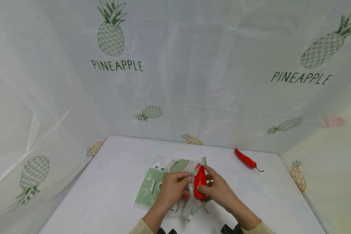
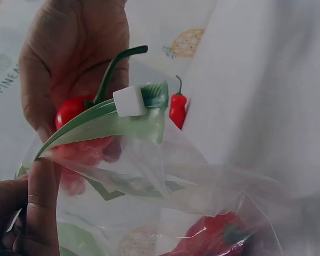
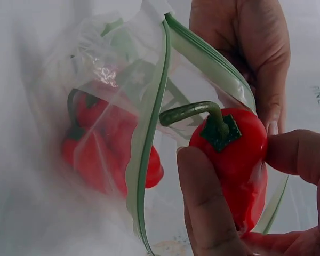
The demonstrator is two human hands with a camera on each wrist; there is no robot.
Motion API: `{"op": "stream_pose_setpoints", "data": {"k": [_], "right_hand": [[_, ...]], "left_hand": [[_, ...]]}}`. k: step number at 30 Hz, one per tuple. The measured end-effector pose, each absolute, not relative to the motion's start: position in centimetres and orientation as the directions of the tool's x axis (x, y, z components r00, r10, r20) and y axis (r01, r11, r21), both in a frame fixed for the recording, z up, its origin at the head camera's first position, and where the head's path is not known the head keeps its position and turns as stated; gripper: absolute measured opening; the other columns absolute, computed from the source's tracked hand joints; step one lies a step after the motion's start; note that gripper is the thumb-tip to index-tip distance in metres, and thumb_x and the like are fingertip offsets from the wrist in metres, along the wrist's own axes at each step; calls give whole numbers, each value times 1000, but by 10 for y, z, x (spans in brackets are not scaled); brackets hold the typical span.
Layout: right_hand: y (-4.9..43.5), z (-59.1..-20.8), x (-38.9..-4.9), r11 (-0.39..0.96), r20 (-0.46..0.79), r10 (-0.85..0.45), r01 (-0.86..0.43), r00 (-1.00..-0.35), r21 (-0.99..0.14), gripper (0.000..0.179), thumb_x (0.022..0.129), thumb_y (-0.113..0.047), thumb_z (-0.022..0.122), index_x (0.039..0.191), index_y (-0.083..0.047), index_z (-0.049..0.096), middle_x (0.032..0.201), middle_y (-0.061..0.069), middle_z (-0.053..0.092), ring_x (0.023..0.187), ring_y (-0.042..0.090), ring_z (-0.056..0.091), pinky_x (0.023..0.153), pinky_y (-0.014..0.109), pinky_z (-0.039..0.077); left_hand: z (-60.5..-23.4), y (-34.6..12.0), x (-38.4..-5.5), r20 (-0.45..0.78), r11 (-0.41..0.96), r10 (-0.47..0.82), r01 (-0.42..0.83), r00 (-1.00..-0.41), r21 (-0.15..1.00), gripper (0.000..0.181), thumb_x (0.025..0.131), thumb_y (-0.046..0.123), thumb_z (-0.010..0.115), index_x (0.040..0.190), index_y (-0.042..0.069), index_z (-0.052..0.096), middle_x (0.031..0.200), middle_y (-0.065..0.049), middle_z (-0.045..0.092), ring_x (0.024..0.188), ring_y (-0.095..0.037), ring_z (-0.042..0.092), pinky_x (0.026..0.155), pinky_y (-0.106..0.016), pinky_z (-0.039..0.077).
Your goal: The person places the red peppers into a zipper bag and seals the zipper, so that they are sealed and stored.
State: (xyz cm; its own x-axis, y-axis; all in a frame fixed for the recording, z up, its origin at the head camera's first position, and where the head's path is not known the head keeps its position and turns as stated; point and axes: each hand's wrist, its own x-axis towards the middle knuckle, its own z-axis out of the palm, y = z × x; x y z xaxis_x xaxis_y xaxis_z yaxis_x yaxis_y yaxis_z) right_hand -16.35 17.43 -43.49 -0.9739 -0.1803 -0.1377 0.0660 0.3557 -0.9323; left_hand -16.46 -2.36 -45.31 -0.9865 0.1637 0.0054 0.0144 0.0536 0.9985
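In the head view my left hand (image 1: 171, 188) pinches the green zip edge of a clear slider bag (image 2: 144, 125), whose mouth gapes. My right hand (image 1: 220, 190) grips a red pepper (image 1: 200, 185) between thumb and fingers, right at that mouth. Its bent green stem (image 3: 189, 111) crosses toward the opening in the right wrist view. The white slider (image 2: 129, 101) sits at one end of the zip. More red peppers (image 3: 101, 149) lie inside the bag, blurred by the plastic. The bag partly covers the held pepper in the left wrist view.
A slim red chili pepper (image 1: 245, 159) lies at the back right of the white table (image 1: 111, 182). Left of my hands is a flat green-printed bag (image 1: 147, 188). A pineapple-print sheet (image 1: 193, 81) hangs behind the table and along its sides.
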Motion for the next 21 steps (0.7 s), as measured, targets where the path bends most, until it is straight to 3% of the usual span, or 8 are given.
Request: {"op": "stream_pose_setpoints", "data": {"k": [5, 14, 21], "right_hand": [[171, -439, -167, 305, -140, -127, 95, -982, -948, 91, 84, -7, 82, 161, -3, 34, 124, 22, 58, 94, 28, 67, 57, 47, 66], [160, -443, -167, 259, -122, -23, 112, -992, -959, 91, 89, -11, 83, 163, -6, 29, 129, 25, 56, 96, 28, 66, 61, 45, 67], [156, -441, -170, 203, -141, 3, 139, -990, -969, 88, 90, -8, 79, 163, -5, 28, 124, 26, 53, 91, 28, 67, 62, 47, 67]], "left_hand": [[-452, -22, -162, 3, 36, 188, 10, -982, 999, 21, 99, 19, 76, 117, 10, 81, 89, -6, 78, 59, -31, 73, 61, -45, 67], [-449, -16, -158, -3, -14, 197, -5, -980, 1000, 21, 99, 18, 75, 118, 10, 81, 96, -8, 79, 54, -14, 69, 57, -30, 65], [-451, -17, -158, -20, -37, 200, -28, -979, 999, 21, 100, 18, 75, 119, 10, 80, 93, -9, 79, 54, -16, 70, 58, -33, 66]]}}
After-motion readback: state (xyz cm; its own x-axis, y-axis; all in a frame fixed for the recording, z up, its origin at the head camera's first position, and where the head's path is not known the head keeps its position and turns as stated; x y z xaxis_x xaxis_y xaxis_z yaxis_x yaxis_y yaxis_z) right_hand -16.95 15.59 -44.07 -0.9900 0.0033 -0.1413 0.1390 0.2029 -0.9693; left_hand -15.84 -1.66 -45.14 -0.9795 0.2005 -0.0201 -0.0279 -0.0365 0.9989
